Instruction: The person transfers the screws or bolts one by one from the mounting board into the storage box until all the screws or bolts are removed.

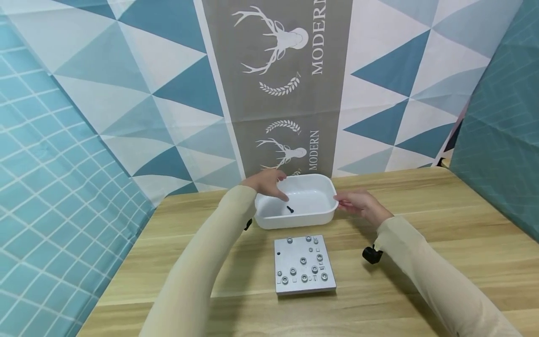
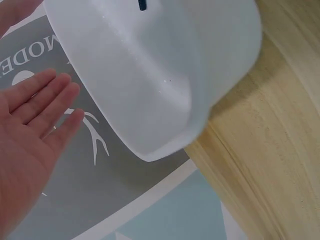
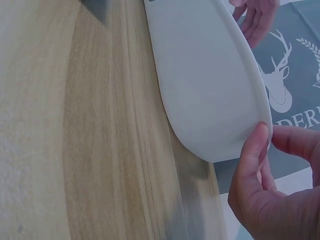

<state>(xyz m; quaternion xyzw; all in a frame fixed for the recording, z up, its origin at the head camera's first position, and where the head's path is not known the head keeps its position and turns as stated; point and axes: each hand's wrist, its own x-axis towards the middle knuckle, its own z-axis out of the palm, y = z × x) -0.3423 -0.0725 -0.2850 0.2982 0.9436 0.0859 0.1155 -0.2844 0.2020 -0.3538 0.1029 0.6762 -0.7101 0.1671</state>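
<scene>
A white rectangular basin [image 1: 313, 203] with rounded corners stands at the back of the table, and a single dark bolt [image 1: 290, 209] lies inside it. On the basin's right end, my right hand [image 1: 358, 204] pinches the rim between thumb and fingers, as the right wrist view also shows. My left hand [image 1: 267, 183] is over the basin's left part and back rim. Its fingers [image 2: 50, 107] are extended and apart from the basin wall in the left wrist view, holding nothing. In front of the basin lies a silver metal plate [image 1: 290, 255] with several socket-head bolts set in it.
The wooden table [image 1: 400, 281] reaches back to a patterned cloth backdrop [image 1: 290, 107] right behind the basin. Blue tiled-pattern cloth [image 1: 63, 196] hangs at the left, and a teal cloth [image 1: 501, 131] at the right. A black wrist device [image 1: 372, 255] sits under the right sleeve.
</scene>
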